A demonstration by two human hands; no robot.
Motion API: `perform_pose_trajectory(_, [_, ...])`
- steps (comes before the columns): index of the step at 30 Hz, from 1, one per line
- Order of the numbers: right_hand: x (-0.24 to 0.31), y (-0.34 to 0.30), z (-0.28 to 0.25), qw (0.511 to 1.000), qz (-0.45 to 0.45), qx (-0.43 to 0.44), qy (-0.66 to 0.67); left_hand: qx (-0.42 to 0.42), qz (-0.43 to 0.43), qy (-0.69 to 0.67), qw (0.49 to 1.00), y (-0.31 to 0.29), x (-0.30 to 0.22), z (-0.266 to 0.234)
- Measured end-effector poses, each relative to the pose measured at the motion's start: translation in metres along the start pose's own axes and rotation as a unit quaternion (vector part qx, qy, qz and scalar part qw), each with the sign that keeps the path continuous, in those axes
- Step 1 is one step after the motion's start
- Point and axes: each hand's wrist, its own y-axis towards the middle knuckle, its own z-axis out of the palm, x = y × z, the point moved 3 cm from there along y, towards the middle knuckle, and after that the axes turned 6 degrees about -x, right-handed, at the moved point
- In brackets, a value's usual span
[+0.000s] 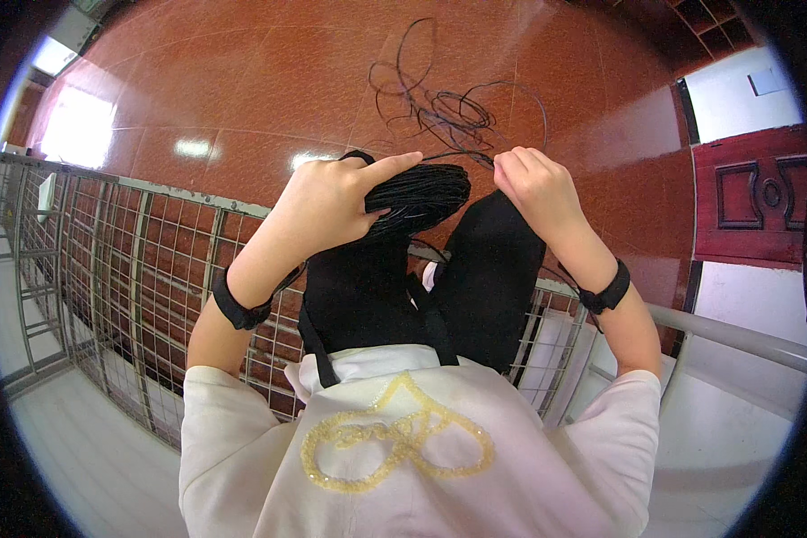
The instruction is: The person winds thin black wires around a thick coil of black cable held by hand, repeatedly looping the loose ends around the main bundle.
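A thick coil of black cable (429, 195) rests above my lap, over my left thigh. My left hand (334, 199) grips the coil's left side, its index finger stretched along the top and the thumb low on the near side. To the right, my right hand (536, 184) is closed in a pinch on a strand of the same cable, which runs across toward the coil. Beyond both hands, loose loops of cable (462, 112) lie tangled on the floor. My fingers hide part of the coil and the pinched strand.
Glossy red-brown floor tiles (269, 81) stretch ahead. A metal mesh frame (152, 251) runs along my left side and under my legs. A grey rail (735, 334) and a dark red panelled door (749, 197) are on the right. Black bands circle both wrists.
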Motion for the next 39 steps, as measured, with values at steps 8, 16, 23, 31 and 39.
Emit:
perform_pose_trajectory(8, [-0.008, 0.005, 0.008, 0.98, 0.036, 0.153, 0.121, -0.031, 0.048, 0.021, 0.998, -0.005, -0.008, 0.008])
perform_pose_trajectory(16, [0.015, 0.023, 0.013, 0.951, -0.099, 0.294, 0.02, 0.01, 0.042, 0.037, 0.998, -0.001, -0.017, 0.011])
perform_pose_trajectory(23, [0.009, 0.013, 0.011, 0.98, -0.067, 0.185, 0.001, -0.01, 0.033, 0.027, 0.999, 0.001, -0.008, 0.009])
perform_pose_trajectory(31, [0.023, 0.011, 0.008, 0.992, -0.051, 0.09, -0.074, -0.022, 0.034, 0.019, 0.999, -0.001, -0.004, 0.006])
perform_pose_trajectory(39, [0.037, 0.002, 0.02, 0.968, -0.013, 0.088, -0.236, -0.032, 0.034, 0.017, 0.999, 0.003, -0.006, 0.004])
